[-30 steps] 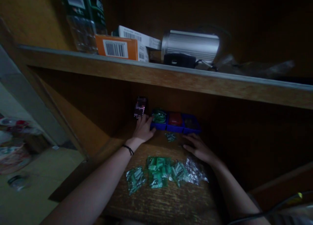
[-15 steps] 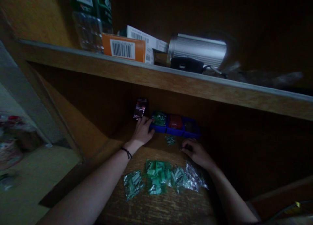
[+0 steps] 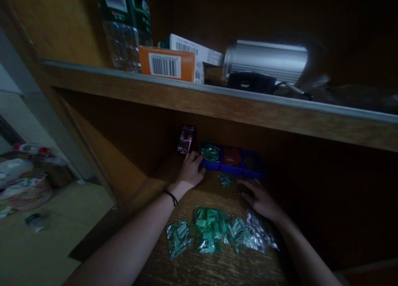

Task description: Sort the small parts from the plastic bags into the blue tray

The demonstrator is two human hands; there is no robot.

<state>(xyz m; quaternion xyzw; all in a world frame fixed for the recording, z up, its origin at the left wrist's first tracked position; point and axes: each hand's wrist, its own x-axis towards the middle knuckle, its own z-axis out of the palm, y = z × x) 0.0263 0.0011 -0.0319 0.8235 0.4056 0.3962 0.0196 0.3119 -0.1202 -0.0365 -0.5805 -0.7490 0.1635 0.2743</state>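
My left hand (image 3: 191,169) lies at the left front corner of a row of blue bins (image 3: 231,169), its thumb and fingers apart and its fingertips against the left bin. Green plastic packets (image 3: 210,152) fill that bin, and something red (image 3: 231,156) fills the middle one; the right bin's dark contents are unclear. In front of the bins lies a small pile of thin grey-green pieces (image 3: 225,180). Just right of it my right hand (image 3: 256,196) reaches in with fingers stretched and thumb apart, nothing visible in it. Nearer me lie several clear and green packets (image 3: 209,230) on the wooden surface.
A lit phone (image 3: 185,140) leans behind my left hand. Overhead runs a wooden shelf (image 3: 217,99) carrying a bottle (image 3: 126,33), an orange box (image 3: 166,64), a white box (image 3: 195,49) and a ribbed metal cylinder (image 3: 270,59). A basket (image 3: 27,192) stands on the floor at left.
My right hand's curled fingers have straightened and stretched toward the small pile. My left hand stays by the left bin. The whole view has shifted slightly.
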